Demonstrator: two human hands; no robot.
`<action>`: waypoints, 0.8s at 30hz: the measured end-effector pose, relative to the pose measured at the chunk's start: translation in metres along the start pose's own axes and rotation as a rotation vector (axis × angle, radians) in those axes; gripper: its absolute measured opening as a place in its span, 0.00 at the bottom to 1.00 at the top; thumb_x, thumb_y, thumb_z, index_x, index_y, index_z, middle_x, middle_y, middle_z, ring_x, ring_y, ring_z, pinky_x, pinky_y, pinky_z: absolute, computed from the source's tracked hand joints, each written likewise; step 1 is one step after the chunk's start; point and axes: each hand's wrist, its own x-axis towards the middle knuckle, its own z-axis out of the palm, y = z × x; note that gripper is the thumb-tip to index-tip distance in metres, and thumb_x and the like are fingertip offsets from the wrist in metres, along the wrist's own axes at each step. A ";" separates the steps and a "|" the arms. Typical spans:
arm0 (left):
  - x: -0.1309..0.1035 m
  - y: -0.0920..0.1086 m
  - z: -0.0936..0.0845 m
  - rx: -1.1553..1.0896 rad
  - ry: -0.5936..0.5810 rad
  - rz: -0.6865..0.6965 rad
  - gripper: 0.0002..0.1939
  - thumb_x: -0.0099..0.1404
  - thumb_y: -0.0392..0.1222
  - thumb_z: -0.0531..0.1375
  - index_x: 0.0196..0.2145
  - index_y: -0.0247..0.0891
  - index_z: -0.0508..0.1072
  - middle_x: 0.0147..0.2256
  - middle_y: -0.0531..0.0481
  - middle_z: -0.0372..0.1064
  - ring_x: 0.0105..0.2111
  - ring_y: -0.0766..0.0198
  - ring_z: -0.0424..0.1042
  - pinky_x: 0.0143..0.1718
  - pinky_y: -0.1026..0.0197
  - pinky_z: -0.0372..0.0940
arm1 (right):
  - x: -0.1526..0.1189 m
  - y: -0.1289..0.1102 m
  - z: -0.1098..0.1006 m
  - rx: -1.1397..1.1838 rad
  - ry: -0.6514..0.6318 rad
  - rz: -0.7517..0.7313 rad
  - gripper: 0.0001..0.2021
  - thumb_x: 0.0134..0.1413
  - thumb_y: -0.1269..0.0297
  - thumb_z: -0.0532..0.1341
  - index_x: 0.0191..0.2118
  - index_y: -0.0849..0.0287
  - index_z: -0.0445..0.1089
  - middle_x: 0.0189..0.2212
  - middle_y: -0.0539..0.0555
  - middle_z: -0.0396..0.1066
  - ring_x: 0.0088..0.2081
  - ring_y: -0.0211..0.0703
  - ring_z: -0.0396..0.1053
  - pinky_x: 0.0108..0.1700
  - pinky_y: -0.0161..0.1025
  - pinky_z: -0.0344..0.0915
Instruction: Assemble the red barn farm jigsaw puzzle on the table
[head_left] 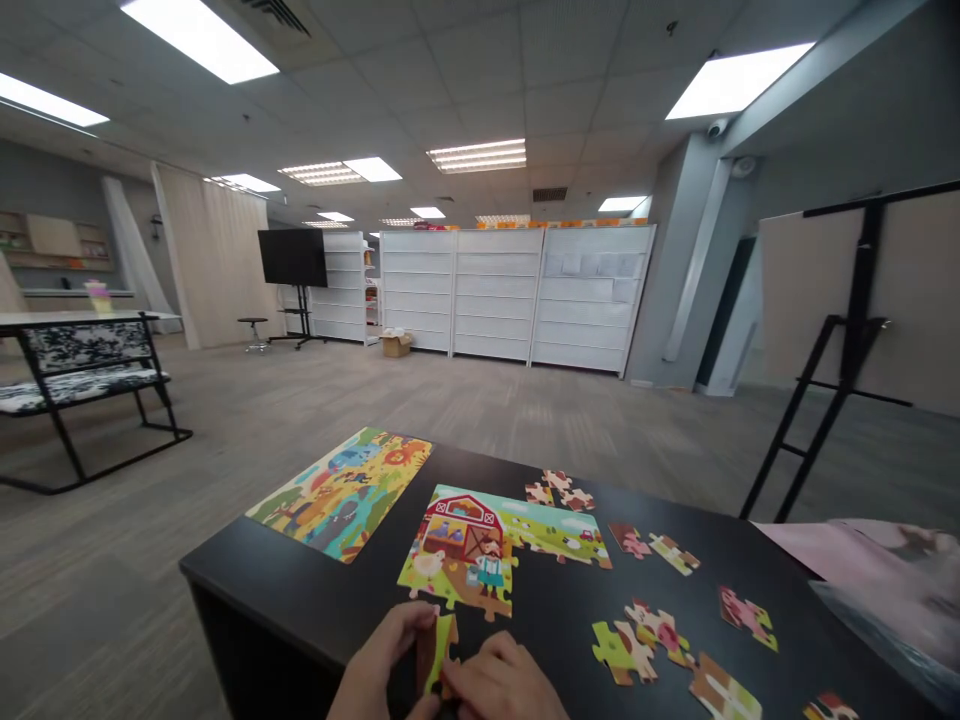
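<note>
At the near edge of the table, my left hand (375, 665) grips a green and brown jigsaw piece (443, 640) between thumb and fingers. My right hand (506, 680) pinches the same piece from its right side, low down. Just beyond both hands lies a partly joined farm puzzle (457, 545), with a red barn, a figure in blue and a strip of green hills running right. The piece is tilted up and apart from the puzzle's lower edge. Its lower end is hidden by my fingers.
A joined animal puzzle (349, 490) lies left on the black table (300, 590). Loose pieces are scattered right, among them a green one (615, 650) and a brown one (724, 690). Pink and clear plastic wrapping (877, 570) covers the right edge. An easel (832, 350) stands beyond.
</note>
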 end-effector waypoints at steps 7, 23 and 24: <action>0.001 0.006 -0.006 0.432 0.016 0.084 0.25 0.53 0.33 0.64 0.50 0.43 0.75 0.51 0.43 0.76 0.55 0.50 0.73 0.55 0.54 0.70 | 0.003 -0.004 -0.007 0.020 0.051 -0.022 0.14 0.55 0.68 0.71 0.45 0.47 0.73 0.33 0.42 0.78 0.32 0.39 0.68 0.32 0.33 0.65; -0.007 -0.005 -0.013 0.450 -0.013 0.195 0.27 0.60 0.38 0.65 0.57 0.47 0.72 0.53 0.45 0.76 0.51 0.53 0.77 0.52 0.57 0.73 | 0.018 -0.032 -0.042 0.264 -0.220 0.358 0.17 0.46 0.78 0.66 0.39 0.48 0.80 0.41 0.48 0.76 0.45 0.42 0.70 0.47 0.34 0.68; -0.007 -0.003 -0.013 0.451 -0.012 0.199 0.27 0.60 0.38 0.65 0.57 0.47 0.72 0.52 0.46 0.76 0.51 0.53 0.77 0.51 0.57 0.73 | 0.018 -0.032 -0.043 0.280 -0.220 0.365 0.17 0.46 0.79 0.66 0.39 0.50 0.79 0.42 0.48 0.76 0.46 0.42 0.70 0.47 0.34 0.67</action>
